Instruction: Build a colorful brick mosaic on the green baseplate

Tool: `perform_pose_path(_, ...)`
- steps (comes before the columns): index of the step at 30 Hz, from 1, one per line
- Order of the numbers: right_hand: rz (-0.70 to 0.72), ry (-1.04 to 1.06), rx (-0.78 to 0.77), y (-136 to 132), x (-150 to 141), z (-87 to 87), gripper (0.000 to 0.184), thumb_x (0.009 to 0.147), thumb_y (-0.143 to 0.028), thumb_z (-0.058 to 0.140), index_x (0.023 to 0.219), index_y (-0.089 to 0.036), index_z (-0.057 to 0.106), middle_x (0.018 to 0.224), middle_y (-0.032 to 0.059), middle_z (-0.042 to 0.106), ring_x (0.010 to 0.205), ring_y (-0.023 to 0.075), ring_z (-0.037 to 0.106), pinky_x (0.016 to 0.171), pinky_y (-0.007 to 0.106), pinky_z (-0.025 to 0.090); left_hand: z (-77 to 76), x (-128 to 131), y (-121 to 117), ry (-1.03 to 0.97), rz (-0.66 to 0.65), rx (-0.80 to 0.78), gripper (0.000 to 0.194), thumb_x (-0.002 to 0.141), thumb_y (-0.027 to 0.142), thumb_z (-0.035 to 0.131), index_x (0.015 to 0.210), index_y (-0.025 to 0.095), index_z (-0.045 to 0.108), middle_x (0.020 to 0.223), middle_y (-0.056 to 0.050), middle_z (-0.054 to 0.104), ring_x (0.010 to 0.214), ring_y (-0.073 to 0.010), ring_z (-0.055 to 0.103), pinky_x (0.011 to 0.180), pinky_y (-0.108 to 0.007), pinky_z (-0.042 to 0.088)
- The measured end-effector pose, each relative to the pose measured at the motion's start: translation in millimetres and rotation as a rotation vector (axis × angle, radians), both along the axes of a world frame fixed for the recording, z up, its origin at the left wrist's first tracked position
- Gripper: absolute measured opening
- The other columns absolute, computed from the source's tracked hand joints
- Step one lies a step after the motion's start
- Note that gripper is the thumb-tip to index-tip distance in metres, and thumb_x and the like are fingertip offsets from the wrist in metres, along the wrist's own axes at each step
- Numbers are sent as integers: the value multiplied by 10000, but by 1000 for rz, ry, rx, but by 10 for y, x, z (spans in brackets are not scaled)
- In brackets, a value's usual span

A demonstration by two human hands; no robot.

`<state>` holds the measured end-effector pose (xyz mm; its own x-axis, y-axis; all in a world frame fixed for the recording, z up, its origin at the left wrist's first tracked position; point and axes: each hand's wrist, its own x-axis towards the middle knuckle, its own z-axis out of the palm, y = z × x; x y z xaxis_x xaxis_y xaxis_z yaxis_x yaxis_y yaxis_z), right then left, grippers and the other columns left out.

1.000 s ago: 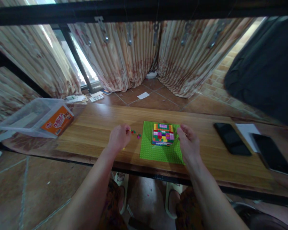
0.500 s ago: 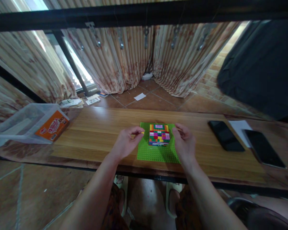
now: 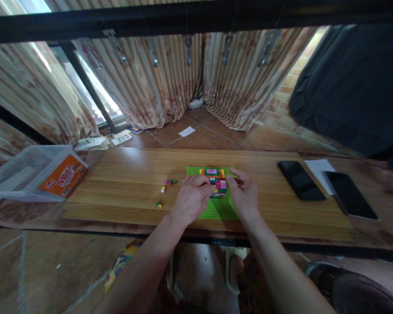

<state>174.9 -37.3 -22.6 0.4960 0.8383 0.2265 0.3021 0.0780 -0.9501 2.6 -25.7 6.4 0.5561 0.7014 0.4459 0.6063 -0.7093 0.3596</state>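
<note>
A block of many-coloured toy bricks point(image 3: 221, 185) stands on a green studded baseplate point(image 3: 220, 212). My left hand point(image 3: 192, 195) reaches over the block's left side, thumb and fingers pinched on a small yellow brick point(image 3: 215, 190) at the front face. Part of the block is hidden behind these fingers. Close against the block's right side is my right hand point(image 3: 245, 192), its fingers curved and apart with nothing seen between them. Whether it touches the block I cannot tell. Several loose small bricks point(image 3: 170, 182) lie on the wooden board left of the baseplate.
The wooden board point(image 3: 124, 174) spans the low table. At its left end stands a clear plastic bin point(image 3: 26, 159) with an orange label. Towards the right lie a black phone point(image 3: 301, 180), a white paper point(image 3: 317, 168) and a second black phone point(image 3: 350, 195).
My left hand has moved right, carrying the yellow brick from beside the block to its front face. Loose bricks that it covered now show. My right hand stays beside the block.
</note>
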Motion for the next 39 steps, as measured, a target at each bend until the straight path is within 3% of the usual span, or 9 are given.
perform_pose_path(6,33,3,-30,-2,-17,-10,462,822,-536,639,1070,-162,743,1038,135,741,828,241,703,773,410,575,23,25,22,-11,21,-34,148,952,223,600,884,220,731,964,-30,726,941,-193,637,904,-375,468)
perform_pose_path(9,59,40,-48,4,-49,-26,474,802,-560,656,1061,-172,740,1030,126,749,838,244,702,786,422,573,32,47,23,-18,69,-81,89,920,200,639,973,227,705,936,-30,727,943,-206,647,916,-389,477)
perform_pose_path(14,118,158,-54,1,-109,-31,523,738,-553,709,1108,-184,699,1079,121,746,886,254,699,787,430,574,-3,61,3,-38,124,-91,259,892,174,660,1145,225,627,930,-24,709,948,-216,655,935,-402,491)
perform_pose_path(20,169,137,-90,-30,-156,-33,620,672,-487,766,1210,-209,634,1184,107,712,1051,272,666,988,494,499,-58,55,-2,-57,117,-94,360,905,157,628,1258,191,565,1021,-55,706,1007,-229,641,947,-406,506)
perform_pose_path(28,218,144,-138,-19,-154,5,598,665,-498,757,1164,-184,655,1075,106,723,910,265,672,883,491,533,-77,69,-4,-54,111,-118,462,913,171,618,1356,234,504,1154,-66,682,1114,-241,627,1002,-426,513)
perform_pose_path(33,211,126,-139,-12,-118,-29,643,649,-489,775,1191,-170,640,1106,125,720,930,276,671,897,519,525,-94,79,-14,-40,108,-106,446,922,183,611,1355,181,503,1234,-109,661,1148,-255,611,1026,-438,513)
perform_pose_path(39,217,110,-128,-15,-118,-56,609,671,-466,772,1189,-182,625,1107,123,718,943,274,676,924,508,519,-94,94,-27,-61,130,-153,434,919,151,590,1342,207,509,1223,-88,653,1167,-250,601,1028,-436,518)
